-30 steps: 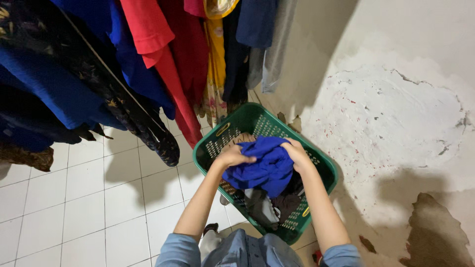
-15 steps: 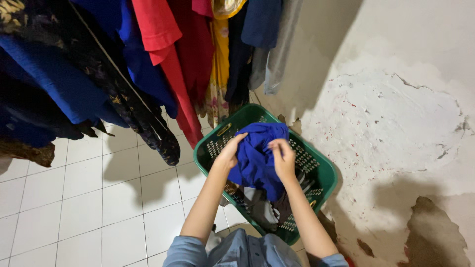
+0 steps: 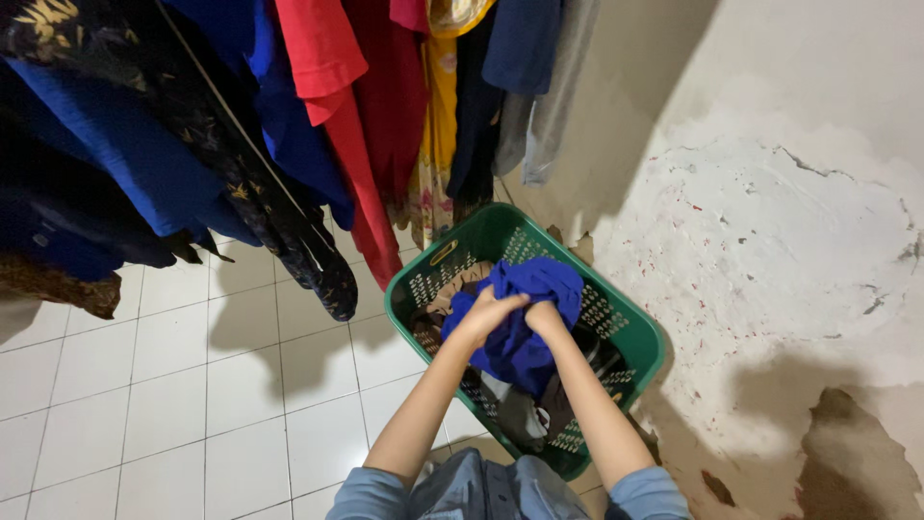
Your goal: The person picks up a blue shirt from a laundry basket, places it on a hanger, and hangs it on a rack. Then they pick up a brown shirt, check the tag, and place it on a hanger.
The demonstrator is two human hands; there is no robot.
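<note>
A royal blue garment (image 3: pixel 525 323) is bunched up over a green plastic laundry basket (image 3: pixel 630 327) that stands on the white tiled floor by the wall. My left hand (image 3: pixel 486 313) grips the cloth on its left side. My right hand (image 3: pixel 545 316) grips it close beside, knuckles nearly touching the left hand. Both forearms reach forward from light blue sleeves. Dark and grey clothes (image 3: pixel 539 409) lie in the basket under the blue garment.
Hanging clothes fill the top: blue garments (image 3: pixel 144 154), a dark patterned piece (image 3: pixel 279 221), a red one (image 3: pixel 337 96), a yellow one (image 3: pixel 438 116) and a grey one (image 3: pixel 549 106). A stained, peeling wall (image 3: pixel 770 250) rises at right. White floor tiles (image 3: pixel 192 404) spread at left.
My hands have drawn together on the blue garment, gathering it from a wide spread into a tight bunch. The view has shifted slightly downward.
</note>
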